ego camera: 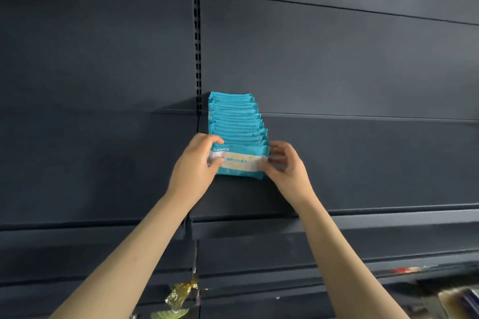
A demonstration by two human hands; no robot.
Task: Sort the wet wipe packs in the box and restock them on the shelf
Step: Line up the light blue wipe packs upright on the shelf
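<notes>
One row of teal wipe packs stands on the dark shelf. Left hand and right hand both grip the front pack by its ends. Risk: releasing unevenly could tip the upright row forward.

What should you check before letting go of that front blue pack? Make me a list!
1. Left hand grips front pack: ok.
2. Right hand grips its other end: ok.
3. Front pack upright, label facing out: ok.
4. Row behind stands tidy: ok.
5. Shelf has room in front: ok.
6. More packs in the box: cannot tell, box not in view.
</notes>
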